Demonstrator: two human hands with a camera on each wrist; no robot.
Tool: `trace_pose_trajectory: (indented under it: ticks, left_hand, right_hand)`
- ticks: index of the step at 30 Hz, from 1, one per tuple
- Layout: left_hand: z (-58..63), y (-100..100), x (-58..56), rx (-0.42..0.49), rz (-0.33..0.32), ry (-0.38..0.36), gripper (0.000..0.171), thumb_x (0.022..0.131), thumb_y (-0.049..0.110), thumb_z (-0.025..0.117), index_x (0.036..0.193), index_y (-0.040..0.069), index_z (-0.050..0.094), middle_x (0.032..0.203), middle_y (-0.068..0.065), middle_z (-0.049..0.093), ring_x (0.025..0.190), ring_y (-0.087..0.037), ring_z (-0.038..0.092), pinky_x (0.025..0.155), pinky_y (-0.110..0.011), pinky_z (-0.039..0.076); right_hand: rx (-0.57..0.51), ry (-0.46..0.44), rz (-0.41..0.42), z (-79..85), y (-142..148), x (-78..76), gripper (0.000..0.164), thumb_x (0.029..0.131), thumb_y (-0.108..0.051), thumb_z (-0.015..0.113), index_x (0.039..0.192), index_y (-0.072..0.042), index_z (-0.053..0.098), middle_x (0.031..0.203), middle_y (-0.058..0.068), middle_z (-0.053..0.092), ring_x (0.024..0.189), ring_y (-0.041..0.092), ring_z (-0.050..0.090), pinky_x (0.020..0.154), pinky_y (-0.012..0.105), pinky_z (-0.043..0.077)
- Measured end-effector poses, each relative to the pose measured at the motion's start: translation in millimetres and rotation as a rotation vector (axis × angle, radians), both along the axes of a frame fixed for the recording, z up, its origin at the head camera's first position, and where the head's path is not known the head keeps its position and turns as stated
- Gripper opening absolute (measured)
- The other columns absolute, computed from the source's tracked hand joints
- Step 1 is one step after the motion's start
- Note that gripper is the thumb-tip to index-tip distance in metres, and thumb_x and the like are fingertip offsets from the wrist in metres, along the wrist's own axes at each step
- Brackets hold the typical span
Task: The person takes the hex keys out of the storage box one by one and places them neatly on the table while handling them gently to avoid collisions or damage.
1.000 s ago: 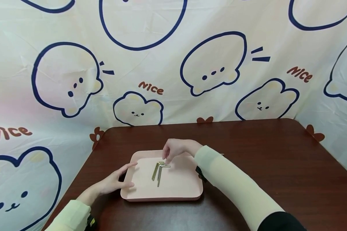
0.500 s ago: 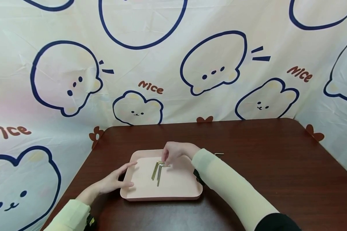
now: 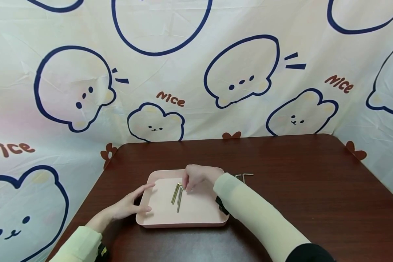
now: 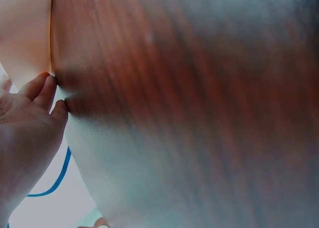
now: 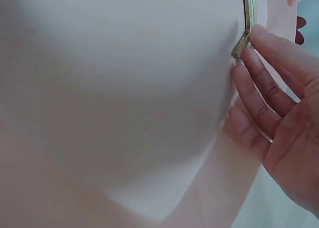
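On a pale pink tray (image 3: pixel 203 214) lie several L-shaped hex keys, gold (image 3: pixel 175 193) and silver (image 3: pixel 179 203), grouped with their bends toward the far side. My right hand (image 3: pixel 196 175) reaches in from above and pinches a silver hex key at its short arm, which the fingers hide in the head view. In the right wrist view, the thumb and fingertips sit at the bend of the bunched keys (image 5: pixel 241 46). My left hand (image 3: pixel 130 204) rests on the tray's left rim, thumb and index finger spread and fairly straight over it.
The tray stands on a dark brown wooden table (image 3: pixel 298 174). Beyond my right sleeve (image 3: pixel 252 203), more hex keys (image 3: pixel 247 174) lie on the tabletop, partly covered by the arm. A cartoon-print curtain (image 3: pixel 196 80) hangs behind the table and along its sides.
My right hand has come lower and nearer, covering the silver key's short arm, and that key has shifted slightly. The sleeve's movement uncovers hex keys behind it. My left hand stays put.
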State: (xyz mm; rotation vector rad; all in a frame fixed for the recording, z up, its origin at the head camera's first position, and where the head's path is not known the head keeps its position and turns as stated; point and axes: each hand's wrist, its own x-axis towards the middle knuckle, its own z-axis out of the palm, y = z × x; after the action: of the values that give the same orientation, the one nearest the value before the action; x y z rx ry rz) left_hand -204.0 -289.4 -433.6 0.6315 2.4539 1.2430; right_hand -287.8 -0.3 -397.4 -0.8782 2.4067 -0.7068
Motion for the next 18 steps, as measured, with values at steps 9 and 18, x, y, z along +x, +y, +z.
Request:
trace_pose_trajectory:
  ticks: [9,18]
  left_hand:
    - [0.6,-0.3,-0.9,-0.001,-0.001,0.006,0.077,0.086,0.020,0.075,0.149,0.009,0.033,0.149,-0.021,0.034,0.135,-0.039,0.029,0.103,-0.061,0.021]
    - [1.4,0.4,0.4,-0.004,0.002,0.000,0.077,0.086,0.021,0.075,0.149,0.009,0.033,0.149,-0.022,0.034,0.135,-0.040,0.029,0.103,-0.062,0.020]
  right_hand:
    - [-0.011,0.047,0.001,-8.9,-5.2,2.8,0.011,0.078,-0.003,0.081,0.074,-0.012,0.075,0.066,-0.007,0.061,0.062,0.005,0.048,0.059,0.018,0.041]
    - [-0.023,0.083,-0.021,-13.7,-7.8,6.4,0.016,0.078,-0.007,0.082,0.068,-0.015,0.072,0.064,-0.007,0.061,0.062,0.006,0.048,0.060,0.019,0.040]
